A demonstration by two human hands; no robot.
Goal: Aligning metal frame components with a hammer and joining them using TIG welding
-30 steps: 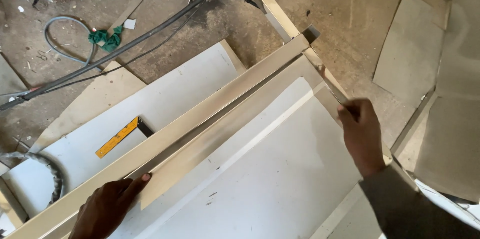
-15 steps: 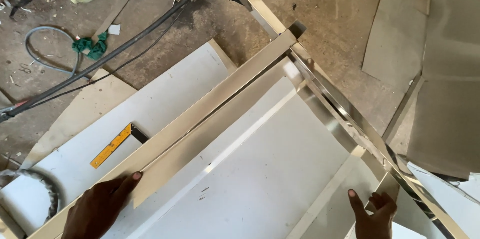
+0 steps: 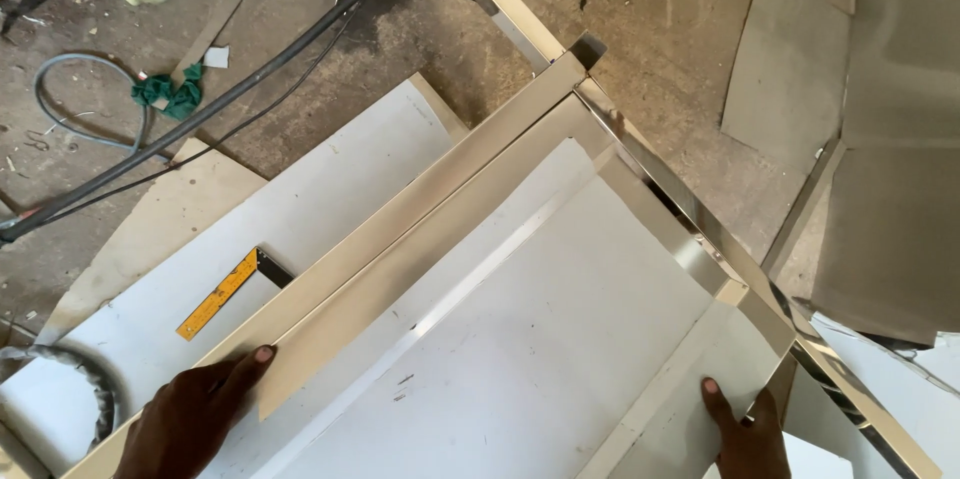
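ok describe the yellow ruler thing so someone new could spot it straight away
Start at the big white board lying on the dirt floor, left of the long shiny metal frame. Just above the left hand, a set square lies flat on that board. It is the only yellow strip there, with a short dark arm at its upper end.

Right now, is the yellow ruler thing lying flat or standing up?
Lying flat. The yellow metal square ruler rests face-up on the white board, its dark arm partly hidden under the long shiny metal strip.
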